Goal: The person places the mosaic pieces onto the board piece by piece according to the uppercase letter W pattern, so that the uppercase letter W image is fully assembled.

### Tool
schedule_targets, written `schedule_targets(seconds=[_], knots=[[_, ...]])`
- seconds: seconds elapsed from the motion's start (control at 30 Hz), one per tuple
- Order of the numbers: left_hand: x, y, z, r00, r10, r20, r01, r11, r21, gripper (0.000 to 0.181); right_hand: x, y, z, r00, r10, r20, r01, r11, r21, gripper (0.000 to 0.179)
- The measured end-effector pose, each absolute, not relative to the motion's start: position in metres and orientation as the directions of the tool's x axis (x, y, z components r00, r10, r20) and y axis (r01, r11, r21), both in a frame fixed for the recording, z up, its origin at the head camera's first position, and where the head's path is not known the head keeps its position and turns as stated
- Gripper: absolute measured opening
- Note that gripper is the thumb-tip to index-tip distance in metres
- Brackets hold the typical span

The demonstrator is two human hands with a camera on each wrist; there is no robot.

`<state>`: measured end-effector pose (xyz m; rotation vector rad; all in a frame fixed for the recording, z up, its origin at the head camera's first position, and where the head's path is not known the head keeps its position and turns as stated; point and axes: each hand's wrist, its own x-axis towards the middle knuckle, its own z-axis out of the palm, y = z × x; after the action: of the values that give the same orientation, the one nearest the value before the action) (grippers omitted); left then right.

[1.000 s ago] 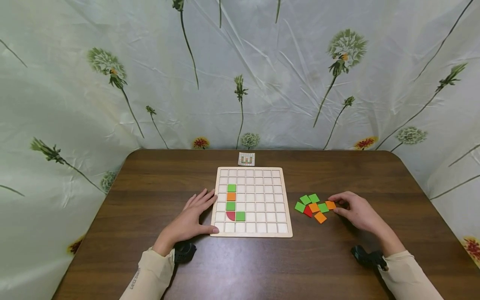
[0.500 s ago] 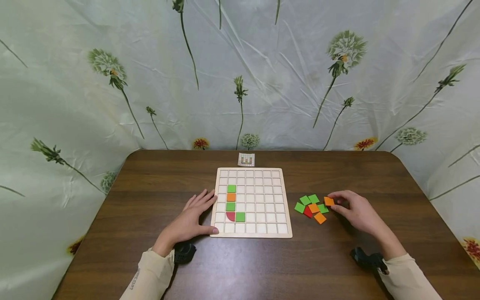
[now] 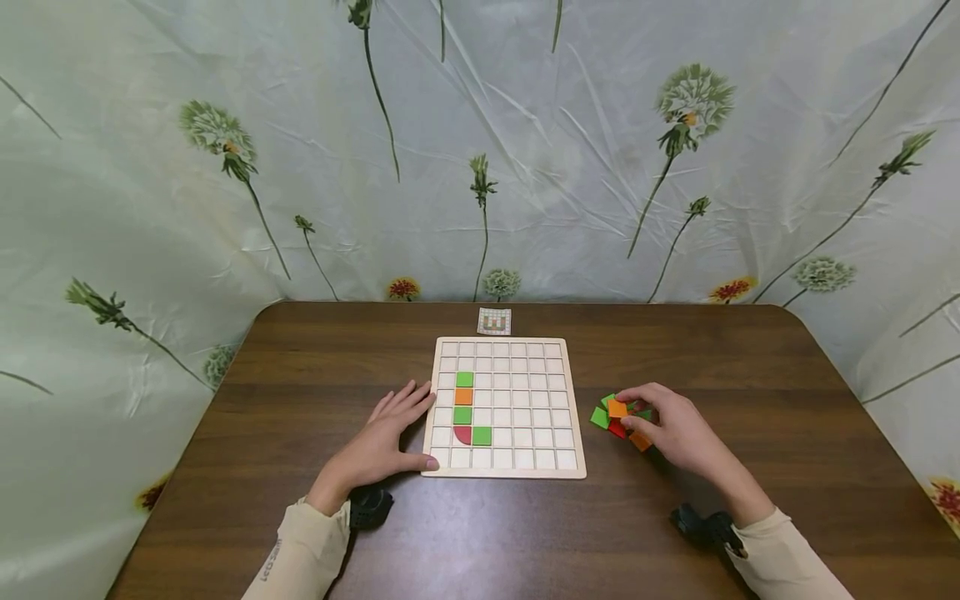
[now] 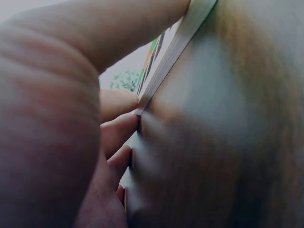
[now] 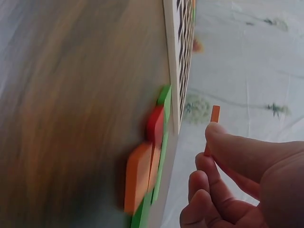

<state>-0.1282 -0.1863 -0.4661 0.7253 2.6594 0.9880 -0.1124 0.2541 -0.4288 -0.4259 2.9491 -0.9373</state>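
My right hand (image 3: 675, 427) pinches an orange square tile (image 3: 617, 408) between thumb and fingers, raised over a loose pile of tiles. In the right wrist view the held tile (image 5: 215, 114) shows edge-on, apart from the red tile (image 5: 155, 126) and another orange tile (image 5: 138, 175) on the table. My left hand (image 3: 378, 435) rests at the left edge of a pale wooden grid board (image 3: 525, 474), fingers spread and thumb on its near corner. Green tiles (image 3: 482, 436), an orange tile (image 3: 464, 397) and a red rounded piece (image 3: 462, 434) sit in the board's left cells.
A small printed card (image 3: 494, 322) with a grid pattern lies behind the board. Green tiles (image 3: 600, 417) of the pile lie right of the board on the dark wooden table (image 3: 480, 533). A flowered cloth (image 3: 420, 167) hangs behind the table.
My right hand has lifted the orange tile from the pile's right side and carried it left over the other tiles. My left hand stays on the board's edge.
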Motion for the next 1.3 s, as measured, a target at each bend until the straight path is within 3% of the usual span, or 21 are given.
schedule_targets(seconds=[0.97,1.3], knots=[[-0.126,-0.185,-0.468,-0.856,0.516,-0.043,0.363,0.658,0.66,0.103,-0.108,0.17,-0.443,-0.909,-0.395,0.133,-0.381,0.657,-0.65,0.023],[-0.129,-0.187,-0.47,-0.854,0.52,-0.016,0.381,0.646,0.662,0.102,-0.109,0.145,-0.443,-0.905,-0.409,0.117,-0.386,0.675,-0.629,0.024]])
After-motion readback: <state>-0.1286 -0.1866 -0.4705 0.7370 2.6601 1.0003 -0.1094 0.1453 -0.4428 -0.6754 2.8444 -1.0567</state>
